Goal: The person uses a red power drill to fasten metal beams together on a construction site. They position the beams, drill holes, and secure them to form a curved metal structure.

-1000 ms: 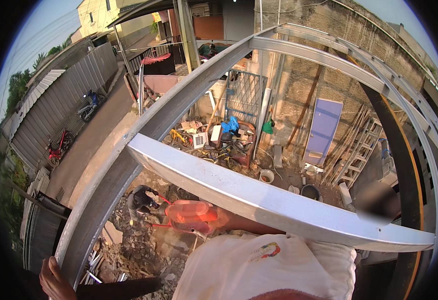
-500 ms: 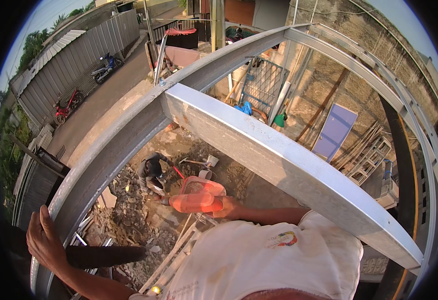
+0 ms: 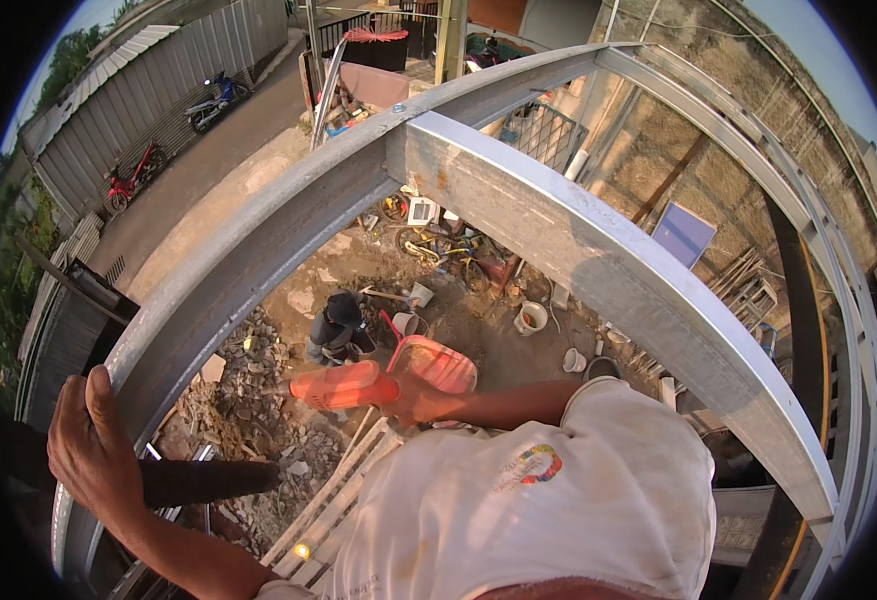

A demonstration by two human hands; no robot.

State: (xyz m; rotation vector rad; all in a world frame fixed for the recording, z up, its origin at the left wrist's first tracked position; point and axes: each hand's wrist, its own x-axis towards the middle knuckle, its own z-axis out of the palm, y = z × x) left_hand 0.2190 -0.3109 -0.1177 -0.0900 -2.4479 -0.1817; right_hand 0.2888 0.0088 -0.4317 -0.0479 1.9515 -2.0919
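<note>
My left hand (image 3: pixel 96 445) grips the edge of a long grey steel beam (image 3: pixel 249 225) at the lower left, its fingers closed over the flange. My right hand (image 3: pixel 417 400) is closed on the handle of an orange power drill (image 3: pixel 337 385), held in front of my shirt. The drill's dark nose points left, toward the left beam but apart from it. A second steel beam (image 3: pixel 579 245) joins the first near the top and slopes down to the right above my right arm.
Far below, a person in a dark hat (image 3: pixel 341 315) crouches beside rubble (image 3: pixel 244 410) and a red wheelbarrow (image 3: pixel 449 368). A wooden ladder (image 3: pixel 334 490) stands under me. Buckets (image 3: pixel 531 318) and bicycles (image 3: pixel 449 245) are on the ground. More steel framing (image 3: pixel 809 190) runs along the right.
The drill and my right hand have moved left, away from the wheelbarrow in view. My left hand stays on the beam. The view has shifted, so the beam joint appears farther right.
</note>
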